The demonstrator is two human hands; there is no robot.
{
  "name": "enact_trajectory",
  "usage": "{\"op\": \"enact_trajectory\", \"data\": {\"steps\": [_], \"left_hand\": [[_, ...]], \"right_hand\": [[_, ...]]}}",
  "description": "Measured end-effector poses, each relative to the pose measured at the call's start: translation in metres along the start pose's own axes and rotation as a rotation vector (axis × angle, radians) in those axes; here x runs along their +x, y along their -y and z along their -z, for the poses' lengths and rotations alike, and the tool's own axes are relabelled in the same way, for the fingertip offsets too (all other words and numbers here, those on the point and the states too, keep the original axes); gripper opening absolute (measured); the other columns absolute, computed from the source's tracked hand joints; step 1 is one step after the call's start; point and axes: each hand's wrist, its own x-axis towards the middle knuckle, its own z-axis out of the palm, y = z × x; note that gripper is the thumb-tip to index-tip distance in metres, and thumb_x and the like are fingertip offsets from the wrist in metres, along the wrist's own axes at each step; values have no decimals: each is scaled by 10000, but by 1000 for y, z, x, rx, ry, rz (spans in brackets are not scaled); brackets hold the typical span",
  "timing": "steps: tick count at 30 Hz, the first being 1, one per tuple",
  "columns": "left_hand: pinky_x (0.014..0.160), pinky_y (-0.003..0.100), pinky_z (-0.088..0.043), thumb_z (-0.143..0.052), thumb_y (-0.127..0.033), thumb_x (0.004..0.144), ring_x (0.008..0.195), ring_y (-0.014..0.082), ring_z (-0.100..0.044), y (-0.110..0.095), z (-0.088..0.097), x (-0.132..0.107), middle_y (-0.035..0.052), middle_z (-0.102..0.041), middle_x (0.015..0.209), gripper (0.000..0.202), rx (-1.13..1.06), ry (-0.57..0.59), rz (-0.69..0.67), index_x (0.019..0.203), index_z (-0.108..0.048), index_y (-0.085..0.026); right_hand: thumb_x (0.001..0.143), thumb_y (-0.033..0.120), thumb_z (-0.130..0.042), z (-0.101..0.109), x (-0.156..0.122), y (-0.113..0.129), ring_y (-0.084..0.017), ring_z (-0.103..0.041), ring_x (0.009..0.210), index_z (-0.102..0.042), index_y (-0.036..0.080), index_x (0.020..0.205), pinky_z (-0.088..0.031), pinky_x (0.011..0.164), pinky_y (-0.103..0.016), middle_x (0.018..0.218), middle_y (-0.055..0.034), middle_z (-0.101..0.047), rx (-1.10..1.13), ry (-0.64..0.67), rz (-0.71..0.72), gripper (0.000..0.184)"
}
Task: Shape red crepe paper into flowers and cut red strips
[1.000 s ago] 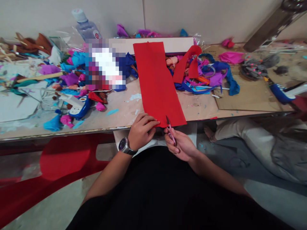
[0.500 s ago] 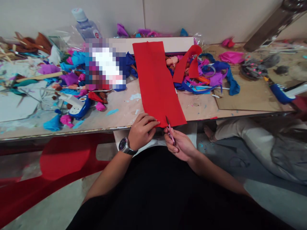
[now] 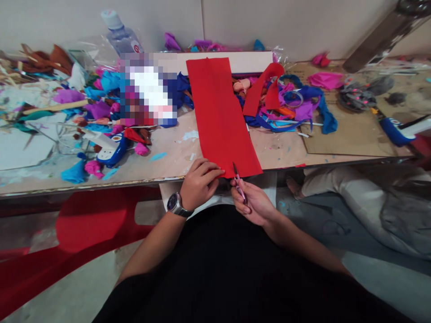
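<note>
A long red sheet, paper or thin cloth, lies lengthwise across the table with its near end at the front edge. At that end's left corner, my left hand, with a watch on the wrist, pinches the sheet between thumb and fingers. My right hand is closed round a small pair of pink-handled scissors. Their dark blades point away from me over the sheet's near edge, right of my left fingertips. Whether the blades are apart I cannot make out.
Crumpled coloured scraps and a blue-and-white power strip lie to the left. A bottle stands behind. Red strips and a tape ring are right of the sheet, near cardboard. Another person's leg is at right.
</note>
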Motion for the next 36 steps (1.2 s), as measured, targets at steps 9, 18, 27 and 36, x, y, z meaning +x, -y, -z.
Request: {"op": "enact_trajectory", "data": {"steps": [9, 18, 27, 36], "left_hand": [[1011, 495, -587, -676, -78, 922, 1090, 267, -632, -1, 1, 0, 87, -770, 1098, 282, -5, 0, -7, 1140, -788, -218], [997, 494, -590, -671, -85, 927, 1075, 264, -640, -1, 2, 0, 83, -770, 1084, 274, -8, -1, 9, 1137, -784, -220], [990, 488, -582, -653, -85, 934, 1075, 264, -636, -1, 3, 1, 86, -763, 1082, 286, -47, -7, 54, 1157, -776, -214], [990, 488, -580, -655, -105, 932, 1069, 262, -645, -2, 3, 1, 85, -768, 1080, 265, -39, 16, 51, 1126, -788, -226]], "right_hand": [[1012, 471, -709, -2, 0, 1, -36, -372, 362, -584, 181, 1037, -238, 374, -175, 623, 93, -541, 0, -8, -5, 317], [1014, 459, -706, -4, 1, 2, -37, -370, 365, -578, 182, 1037, -238, 377, -171, 621, 94, -535, -5, -9, -7, 306], [1010, 472, -709, -3, 1, 0, -36, -366, 368, -581, 184, 1039, -238, 379, -170, 623, 95, -533, -6, -20, -11, 316], [1020, 484, -693, -5, 0, 2, -38, -352, 370, -575, 195, 1030, -235, 385, -179, 618, 98, -524, -25, -30, -11, 313]]}}
